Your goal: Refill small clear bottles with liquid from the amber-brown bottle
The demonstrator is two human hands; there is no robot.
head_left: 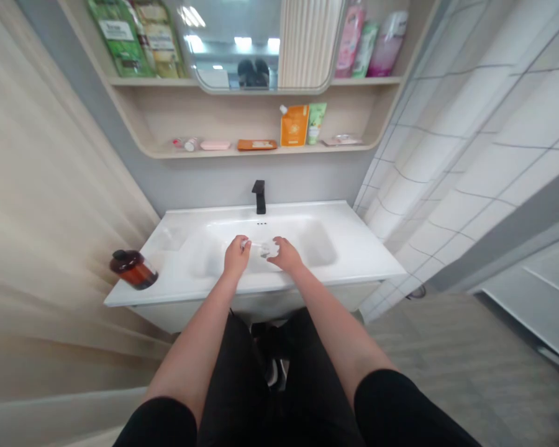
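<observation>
Over the basin of the white sink (317,233), both hands are held close together in front of me. My right hand (286,253) has its fingers curved around a small clear-and-white object (269,249), whose exact kind is too blurred to tell. My left hand (236,256) is closed in a pinch, thumb against the fingers. A thin whitish piece shows at its fingertips and points toward the right hand; whether it joins the clear object, I cannot tell. Behind the hands, the black faucet (259,197) rises from the sink's back edge.
A brown bottle (134,269) with a black cap stands at the counter's left end. Above, the shelf (168,152) holds an orange pouch (294,126), a green tube (315,124) and small items. A mirror (242,49) hangs between larger bottles. A tiled wall (428,180) borders the right.
</observation>
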